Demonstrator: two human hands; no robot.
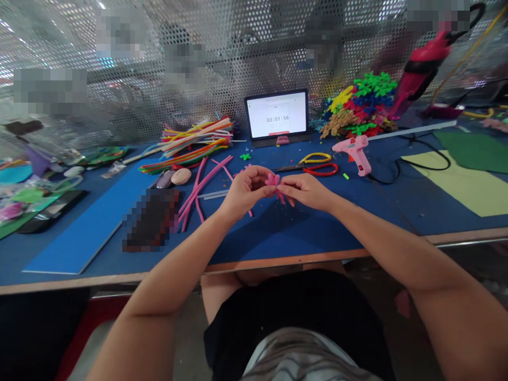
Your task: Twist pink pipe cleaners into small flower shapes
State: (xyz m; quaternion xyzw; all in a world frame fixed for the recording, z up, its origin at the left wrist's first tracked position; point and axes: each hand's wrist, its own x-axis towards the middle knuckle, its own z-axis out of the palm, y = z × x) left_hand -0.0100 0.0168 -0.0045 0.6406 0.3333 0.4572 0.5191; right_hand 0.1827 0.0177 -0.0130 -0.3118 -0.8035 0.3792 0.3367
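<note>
flower shape of pink pipe cleaner (273, 181) held above blue worktop (273, 233), pinched at centre between left grip (246, 193) and right grip (306, 191), fingertips of both pressed together on it, petals projecting upward and downward from between them. loose pink pipe cleaners (200, 186) lying on worktop, left of and just below left grip. scissors with red and yellow handles (320, 169) lying beyond right grip, apart from it. pink hot glue gun (354, 154) further right. bundle of multicoloured pipe cleaners (194, 138) at far left, tablet displaying timer (277, 114) at far edge, heap of coloured foam shapes (359, 103) beside tablet.
</note>
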